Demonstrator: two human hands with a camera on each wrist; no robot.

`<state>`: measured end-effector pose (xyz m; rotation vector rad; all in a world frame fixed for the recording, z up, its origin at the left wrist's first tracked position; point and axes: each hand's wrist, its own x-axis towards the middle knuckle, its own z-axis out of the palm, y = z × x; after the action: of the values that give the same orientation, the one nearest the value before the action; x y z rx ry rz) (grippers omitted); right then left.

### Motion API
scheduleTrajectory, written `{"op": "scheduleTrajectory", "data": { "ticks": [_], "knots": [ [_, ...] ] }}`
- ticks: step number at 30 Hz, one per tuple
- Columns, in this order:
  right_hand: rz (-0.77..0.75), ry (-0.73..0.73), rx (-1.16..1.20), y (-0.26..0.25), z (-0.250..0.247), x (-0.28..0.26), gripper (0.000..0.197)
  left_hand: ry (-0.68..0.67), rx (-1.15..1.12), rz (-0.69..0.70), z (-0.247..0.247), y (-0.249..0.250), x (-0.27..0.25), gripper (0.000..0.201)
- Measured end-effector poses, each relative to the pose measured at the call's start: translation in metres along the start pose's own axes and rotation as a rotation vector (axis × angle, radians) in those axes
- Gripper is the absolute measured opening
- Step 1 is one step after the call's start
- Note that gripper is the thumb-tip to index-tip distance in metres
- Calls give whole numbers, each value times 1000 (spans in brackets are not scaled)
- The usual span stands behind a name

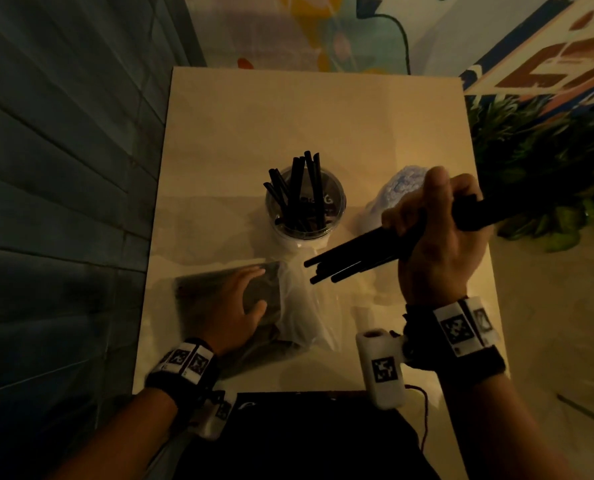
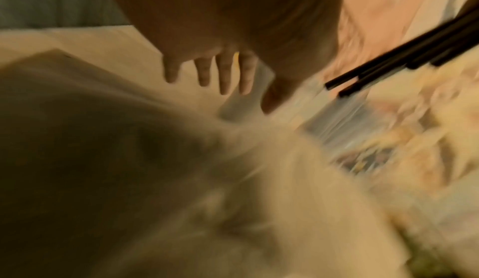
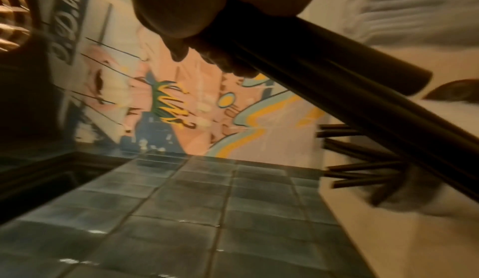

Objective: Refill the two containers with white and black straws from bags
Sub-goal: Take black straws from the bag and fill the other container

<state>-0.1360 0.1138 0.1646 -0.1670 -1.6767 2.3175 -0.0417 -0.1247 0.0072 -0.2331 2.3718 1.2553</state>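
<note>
A clear cup (image 1: 306, 206) with several black straws (image 1: 300, 188) standing in it sits mid-table. My right hand (image 1: 434, 223) grips a bundle of black straws (image 1: 357, 258) above the table, right of the cup, their ends pointing down-left. The same bundle (image 3: 337, 77) runs across the right wrist view and the bundle's ends (image 2: 388, 65) show at the right of the left wrist view. My left hand (image 1: 240, 299) lies flat with straight fingers on a clear plastic bag (image 1: 281, 306) of dark straws. A second, bluish-white container or bag (image 1: 399, 192) lies behind my right hand, partly hidden.
The cream table (image 1: 288, 116) has a dark panelled wall (image 1: 63, 168) on its left and a green plant (image 1: 544, 168) on its right. A painted mural (image 1: 323, 29) lies beyond the far edge. The left wrist view is blurred.
</note>
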Motion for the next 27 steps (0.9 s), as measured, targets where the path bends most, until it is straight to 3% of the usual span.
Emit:
{"op": "scheduleTrajectory", "data": {
  "ticks": [3, 5, 8, 14, 17, 21, 24, 27],
  "knots": [
    [16, -97, 63, -10, 15, -7, 25, -45, -700, -176, -1, 37, 0, 34],
    [43, -151, 42, -6, 25, -18, 24, -120, -1106, -404, 1, 55, 4, 46],
    [95, -176, -16, 8, 37, -36, 22, -200, -1297, -527, 5, 73, 4, 57],
    [254, -257, -181, 41, 38, -59, 14, -299, -1246, -483, 14, 86, -6, 37],
    [252, -287, -222, 46, 36, -58, 21, -306, -1193, -476, 14, 83, -6, 36],
    [96, -228, -233, 33, 38, -21, 29, -152, -1046, -476, 13, 72, 3, 35],
    [-48, -149, -236, 28, 42, 16, 27, -15, -820, -341, 5, 62, 11, 21],
    [-65, -116, -240, 41, 43, 40, 20, 130, -585, -226, -2, 51, 23, 11]
  ]
}}
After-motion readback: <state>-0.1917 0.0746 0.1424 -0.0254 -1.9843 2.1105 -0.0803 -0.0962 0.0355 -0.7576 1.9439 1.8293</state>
